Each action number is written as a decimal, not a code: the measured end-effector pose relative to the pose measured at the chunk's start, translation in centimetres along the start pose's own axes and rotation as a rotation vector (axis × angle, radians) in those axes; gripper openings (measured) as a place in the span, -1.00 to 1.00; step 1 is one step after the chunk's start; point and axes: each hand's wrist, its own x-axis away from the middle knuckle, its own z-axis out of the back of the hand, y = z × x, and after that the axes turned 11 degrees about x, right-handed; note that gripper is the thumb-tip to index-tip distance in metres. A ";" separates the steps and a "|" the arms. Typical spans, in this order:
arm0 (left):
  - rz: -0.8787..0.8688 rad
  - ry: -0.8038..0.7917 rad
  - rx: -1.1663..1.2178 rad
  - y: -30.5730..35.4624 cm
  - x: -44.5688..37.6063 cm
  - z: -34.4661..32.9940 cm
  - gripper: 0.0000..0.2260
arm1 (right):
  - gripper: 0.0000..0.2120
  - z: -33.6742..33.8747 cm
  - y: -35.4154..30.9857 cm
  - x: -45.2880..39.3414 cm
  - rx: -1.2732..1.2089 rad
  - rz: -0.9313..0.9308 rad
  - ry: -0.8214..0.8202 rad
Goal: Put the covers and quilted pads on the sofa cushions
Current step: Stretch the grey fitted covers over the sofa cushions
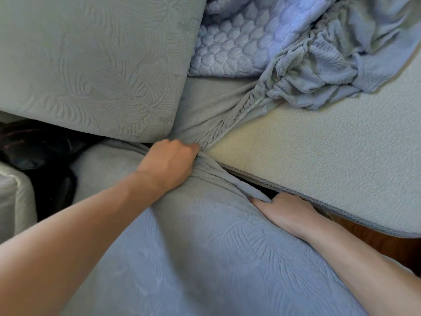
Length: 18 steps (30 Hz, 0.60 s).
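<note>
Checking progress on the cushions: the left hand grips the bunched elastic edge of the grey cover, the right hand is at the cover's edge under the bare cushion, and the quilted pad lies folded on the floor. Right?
Not quite. The quilted pad is not on the floor; the head view shows it lying up on the sofa behind the bare cushion, beside another rumpled cover. The rest stands: the left hand grips the grey cover at its bunched elastic edge, and the right hand is at its edge.

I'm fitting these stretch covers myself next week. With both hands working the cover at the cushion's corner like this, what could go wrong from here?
1. The left hand grips the cover's elastic hem bunched and taut at the foam cushion corner; a slipped grip could let it snap back.
2. The right hand has its fingers tucked under the cushion's edge, where they could get pinched.
3. The loose cover heaped on top may snag.
</note>
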 end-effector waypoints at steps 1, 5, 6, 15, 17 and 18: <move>0.012 -0.022 0.026 -0.5 0.1 0.0 -0.89 | -0.27 0.0 0.0 0.0 0.002 0.001 -0.002; 0.192 -0.459 0.195 -2.2 -1.5 1.6 -0.69 | -0.25 0.1 0.0 -0.1 0.012 -0.009 -0.008; 0.192 -0.594 0.153 -2.5 -2.3 2.3 -0.63 | -0.24 0.0 0.0 -0.2 0.017 -0.012 -0.007; 0.156 -1.004 0.043 -0.8 -5.1 5.5 -0.76 | -0.36 0.3 0.0 -0.1 0.042 -0.008 0.011; 0.143 -0.899 0.051 -0.5 -5.4 4.5 -0.76 | -0.38 0.4 0.0 -0.1 0.012 -0.014 0.011; 0.138 -0.794 0.078 -0.5 -5.6 4.0 -0.79 | -0.38 0.5 0.0 -0.2 0.001 -0.016 0.013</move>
